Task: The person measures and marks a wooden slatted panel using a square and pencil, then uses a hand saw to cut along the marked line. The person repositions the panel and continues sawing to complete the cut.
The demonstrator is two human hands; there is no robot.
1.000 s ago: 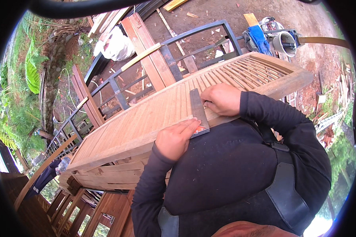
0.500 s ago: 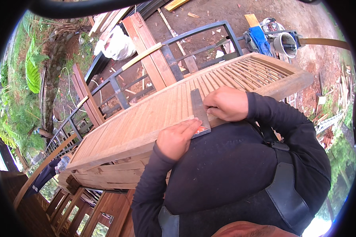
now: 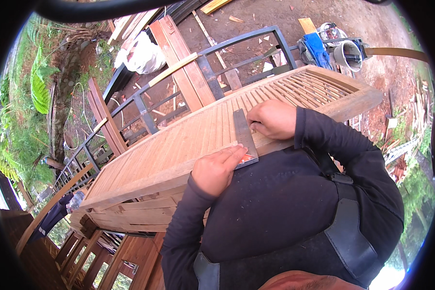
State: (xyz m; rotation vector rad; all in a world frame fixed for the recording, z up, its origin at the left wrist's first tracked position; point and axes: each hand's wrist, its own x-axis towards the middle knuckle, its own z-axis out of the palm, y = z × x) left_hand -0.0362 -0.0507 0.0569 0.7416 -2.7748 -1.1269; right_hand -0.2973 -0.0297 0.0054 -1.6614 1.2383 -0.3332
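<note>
A slatted wooden shutter panel [image 3: 169,147] lies diagonally in front of my body, with louvres open at its right end. A metal square [image 3: 243,129] lies across it, its wider orange-marked end at the near rail. My left hand [image 3: 216,170] grips that end, fingers together on top of it. My right hand [image 3: 270,120] is closed in a pinch just right of the square's long blade; whatever its fingertips hold is hidden.
A dark metal railing [image 3: 275,38] runs behind the panel, with leaning planks [image 3: 176,63], a white sack [image 3: 142,53], blue gloves [image 3: 315,48] and a pail [image 3: 347,55] beyond. A plastic bottle [image 3: 76,202] stands at the left end.
My right hand shifted slightly right and down along the square, then back up and left. My left hand and the square have stayed nearly still.
</note>
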